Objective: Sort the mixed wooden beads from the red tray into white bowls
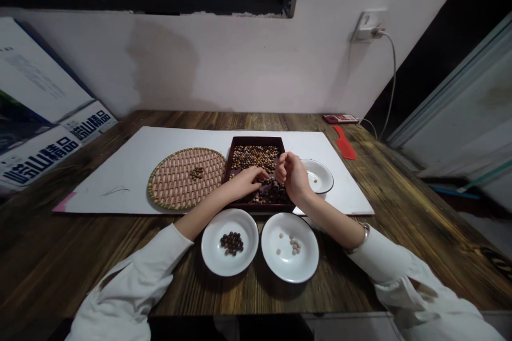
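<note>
A dark red tray (258,141) full of small round beads (256,156) in brown, yellow and pale tones lies in the middle of the table. Over its left part is my left hand (247,181), fingers bent down toward the beads, with thumb and forefinger apart. My right hand (294,175) is raised at the tray's right side, its fingers curled together; whatever they hold is hidden. In front stand two white bowls: the left bowl (212,256) contains dark brown beads (232,243), the right bowl (276,269) several pale beads (295,245).
A round woven mat (172,181) with brown beads is left of the tray. Behind my right hand, a third white bowl (326,177) contains a few pale beads. All rest near or on a white board (120,170). Farther right are a red scraper-like tool (344,144) and a phone (340,119) on a cable.
</note>
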A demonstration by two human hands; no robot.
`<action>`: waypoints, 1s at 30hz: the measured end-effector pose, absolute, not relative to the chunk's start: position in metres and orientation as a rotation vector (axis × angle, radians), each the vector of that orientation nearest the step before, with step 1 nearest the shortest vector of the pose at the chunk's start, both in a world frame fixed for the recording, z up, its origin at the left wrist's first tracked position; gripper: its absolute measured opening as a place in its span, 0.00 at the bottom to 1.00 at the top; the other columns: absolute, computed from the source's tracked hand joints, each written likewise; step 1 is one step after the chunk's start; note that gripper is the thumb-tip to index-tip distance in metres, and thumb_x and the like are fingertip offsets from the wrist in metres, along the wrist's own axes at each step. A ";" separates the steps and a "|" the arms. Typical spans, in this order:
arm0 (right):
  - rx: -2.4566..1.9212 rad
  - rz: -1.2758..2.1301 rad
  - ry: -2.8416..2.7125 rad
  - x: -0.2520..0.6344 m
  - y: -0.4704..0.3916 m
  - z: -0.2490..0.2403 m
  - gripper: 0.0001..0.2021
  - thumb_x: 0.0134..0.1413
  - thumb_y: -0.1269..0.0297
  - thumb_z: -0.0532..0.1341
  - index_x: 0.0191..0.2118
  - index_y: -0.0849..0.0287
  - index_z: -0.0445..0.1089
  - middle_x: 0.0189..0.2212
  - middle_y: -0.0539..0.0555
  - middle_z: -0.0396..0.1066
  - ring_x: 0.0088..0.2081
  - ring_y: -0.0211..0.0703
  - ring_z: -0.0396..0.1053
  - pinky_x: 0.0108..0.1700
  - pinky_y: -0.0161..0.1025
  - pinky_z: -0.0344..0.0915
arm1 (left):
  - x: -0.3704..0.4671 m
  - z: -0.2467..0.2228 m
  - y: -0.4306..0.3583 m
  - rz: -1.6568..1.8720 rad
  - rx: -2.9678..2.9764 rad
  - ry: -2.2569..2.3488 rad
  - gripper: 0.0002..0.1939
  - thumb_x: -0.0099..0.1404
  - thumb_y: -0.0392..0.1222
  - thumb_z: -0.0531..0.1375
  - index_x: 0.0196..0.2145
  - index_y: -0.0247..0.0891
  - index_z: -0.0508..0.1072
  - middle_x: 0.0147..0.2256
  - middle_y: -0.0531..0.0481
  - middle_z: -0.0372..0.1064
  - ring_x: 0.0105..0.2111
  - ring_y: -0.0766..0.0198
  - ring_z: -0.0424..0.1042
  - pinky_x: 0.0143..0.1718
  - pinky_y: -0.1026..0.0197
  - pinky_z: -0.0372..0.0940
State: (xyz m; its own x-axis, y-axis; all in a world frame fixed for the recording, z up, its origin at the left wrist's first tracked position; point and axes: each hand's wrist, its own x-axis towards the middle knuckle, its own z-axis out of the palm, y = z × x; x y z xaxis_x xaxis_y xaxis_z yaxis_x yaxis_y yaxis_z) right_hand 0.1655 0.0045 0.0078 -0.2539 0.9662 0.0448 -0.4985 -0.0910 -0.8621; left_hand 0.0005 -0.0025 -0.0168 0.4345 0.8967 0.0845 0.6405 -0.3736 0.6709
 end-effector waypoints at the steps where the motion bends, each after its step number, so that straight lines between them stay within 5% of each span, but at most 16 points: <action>1: -0.685 1.617 -0.967 0.165 0.005 0.008 0.10 0.53 0.59 0.52 0.25 0.56 0.59 0.11 0.42 0.51 0.14 0.31 0.46 0.17 0.30 0.47 | 0.000 -0.017 -0.003 0.604 2.138 1.283 0.17 0.55 0.25 0.55 0.42 0.36 0.72 0.43 0.47 0.71 0.45 0.61 0.69 0.49 0.57 0.65; 30: -0.643 1.640 -0.966 0.165 0.007 0.005 0.10 0.55 0.60 0.51 0.25 0.56 0.60 0.11 0.42 0.51 0.13 0.31 0.47 0.17 0.30 0.48 | 0.001 -0.021 -0.004 0.438 2.230 1.361 0.08 0.59 0.29 0.59 0.37 0.34 0.74 0.39 0.46 0.73 0.42 0.60 0.71 0.46 0.60 0.64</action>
